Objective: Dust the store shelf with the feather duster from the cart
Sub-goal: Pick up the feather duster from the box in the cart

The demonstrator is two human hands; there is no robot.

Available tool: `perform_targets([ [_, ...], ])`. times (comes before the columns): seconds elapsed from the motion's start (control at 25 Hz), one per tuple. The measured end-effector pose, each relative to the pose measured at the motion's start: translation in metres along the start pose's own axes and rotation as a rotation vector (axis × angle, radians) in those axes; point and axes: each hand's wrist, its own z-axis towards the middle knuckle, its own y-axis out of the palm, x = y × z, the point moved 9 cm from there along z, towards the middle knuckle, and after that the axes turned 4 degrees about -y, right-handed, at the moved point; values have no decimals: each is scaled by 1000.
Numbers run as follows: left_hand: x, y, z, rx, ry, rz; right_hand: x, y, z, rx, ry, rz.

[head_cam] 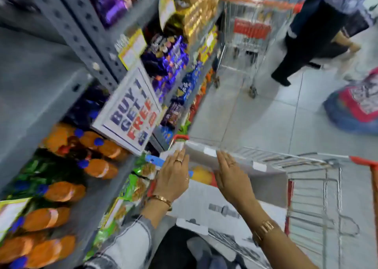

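Observation:
The grey metal store shelf (114, 178) runs along my left and holds orange bottles (100, 167) and purple chocolate packs (171, 62). The wire cart (319, 189) with red trim stands in front of me, and a grey cardboard box (263, 180) sits inside it. My left hand (173, 176) lies flat on the box's near left flap, fingers stretched out. My right hand (231, 178) presses flat against the raised grey flap. I see no feather duster in this blurred view; the box contents are mostly hidden.
A "BUY 1 GET 1 FREE" sign (131, 113) sticks out from the shelf just above the cart. A second cart (245, 35) stands farther down the aisle beside a person in dark trousers (302, 41). A red and blue bag (356, 107) lies on the tiled floor at right.

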Motion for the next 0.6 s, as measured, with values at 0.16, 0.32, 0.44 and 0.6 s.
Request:
perform_targets([
  [0.16, 13, 102, 23, -237, 126, 128, 46, 81, -33, -69, 101, -66],
  [0.32, 12, 143, 47, -386, 188, 341, 69, 135, -50, -226, 147, -99],
  [0.44, 5, 165, 62, -478, 197, 440, 71, 146, -48, -225, 112, -149],
  [0.6, 9, 157, 66, -485, 221, 498, 67, 144, -39, -216, 103, -154],
])
